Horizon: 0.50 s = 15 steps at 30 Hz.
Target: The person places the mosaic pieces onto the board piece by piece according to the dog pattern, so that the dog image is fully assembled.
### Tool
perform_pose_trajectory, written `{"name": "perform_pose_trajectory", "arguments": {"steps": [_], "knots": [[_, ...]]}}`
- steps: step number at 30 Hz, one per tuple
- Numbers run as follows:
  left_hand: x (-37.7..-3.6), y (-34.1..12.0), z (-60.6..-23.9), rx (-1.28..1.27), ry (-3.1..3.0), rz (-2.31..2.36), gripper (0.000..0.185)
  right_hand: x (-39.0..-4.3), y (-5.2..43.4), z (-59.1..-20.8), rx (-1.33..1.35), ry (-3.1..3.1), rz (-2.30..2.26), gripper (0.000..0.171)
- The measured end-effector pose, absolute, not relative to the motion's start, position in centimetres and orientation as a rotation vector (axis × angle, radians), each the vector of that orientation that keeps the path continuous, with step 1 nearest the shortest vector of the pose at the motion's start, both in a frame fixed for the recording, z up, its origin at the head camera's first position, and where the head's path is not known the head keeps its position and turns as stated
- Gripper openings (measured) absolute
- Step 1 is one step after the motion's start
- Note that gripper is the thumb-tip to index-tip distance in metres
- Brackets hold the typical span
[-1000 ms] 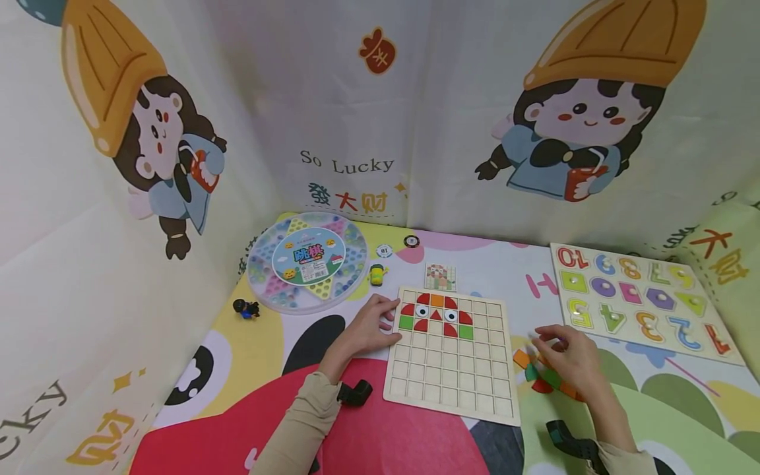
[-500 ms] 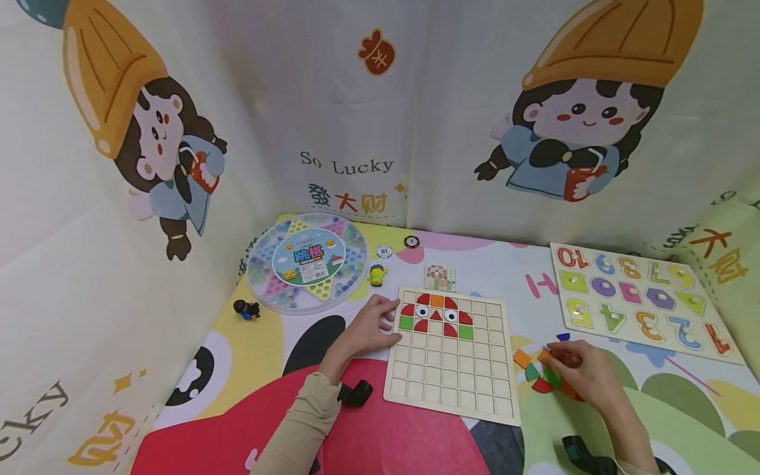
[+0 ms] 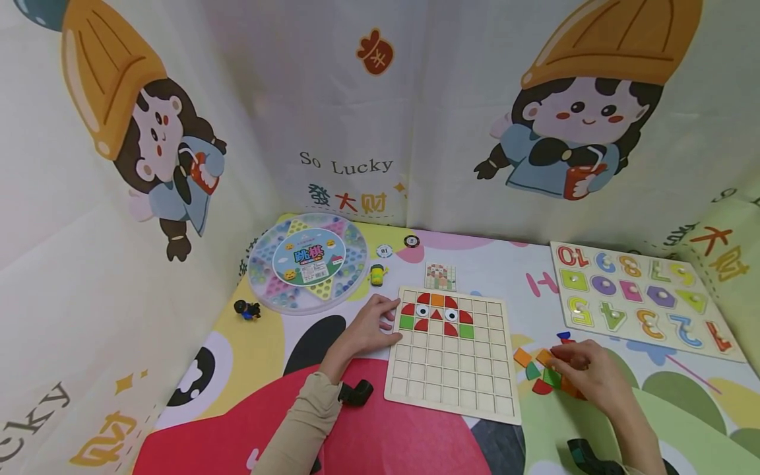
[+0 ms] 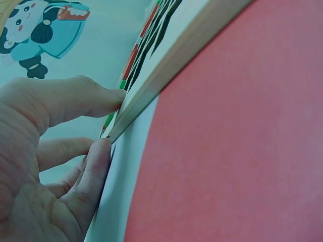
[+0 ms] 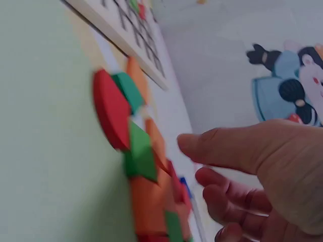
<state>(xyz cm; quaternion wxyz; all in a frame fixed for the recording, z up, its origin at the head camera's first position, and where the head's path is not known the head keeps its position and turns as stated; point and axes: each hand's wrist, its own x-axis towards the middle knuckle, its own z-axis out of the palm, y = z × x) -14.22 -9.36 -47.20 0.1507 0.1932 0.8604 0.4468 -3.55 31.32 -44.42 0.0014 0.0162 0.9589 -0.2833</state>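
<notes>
My left hand (image 3: 371, 328) rests at the left side of a wooden grid board (image 3: 448, 376), thumb and fingertips touching its edge (image 4: 151, 91). Coloured tiles near the board's far end form a red, green and orange pattern with two eye tiles (image 3: 451, 316). Just right of the board, my right hand (image 3: 590, 373) hovers over a pile of loose tiles, its thumb and fingers apart with nothing seen between them. The pile includes an orange square (image 3: 522, 357), a red quarter-round (image 5: 110, 108) and a green tile (image 5: 143, 151); the hand hides part of it in the head view.
A small pattern card (image 3: 440, 276) lies beyond the board. At the back left are a round marble board (image 3: 309, 262), a yellow toy figure (image 3: 377, 275) and a dark toy figure (image 3: 247, 309). A number puzzle (image 3: 644, 300) lies at right; a printed curtain (image 3: 451, 132) stands behind.
My right hand has shifted right and toward me over the pile, uncovering a blue tile and a red one beside it. My left hand and the board have stayed put.
</notes>
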Motion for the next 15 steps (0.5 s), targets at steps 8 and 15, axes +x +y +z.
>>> {"name": "perform_pose_trajectory", "arguments": {"steps": [8,15], "knots": [[-14.2,-9.4,-47.2,0.588,2.482,1.285,0.072,-3.5,32.6,-44.6,0.208,3.026,-0.790,0.034],[-14.1,-9.4,-47.1,0.589,2.482,1.280,0.072,-3.9,32.4,-45.3,0.150,3.073,-0.712,0.038]]}}
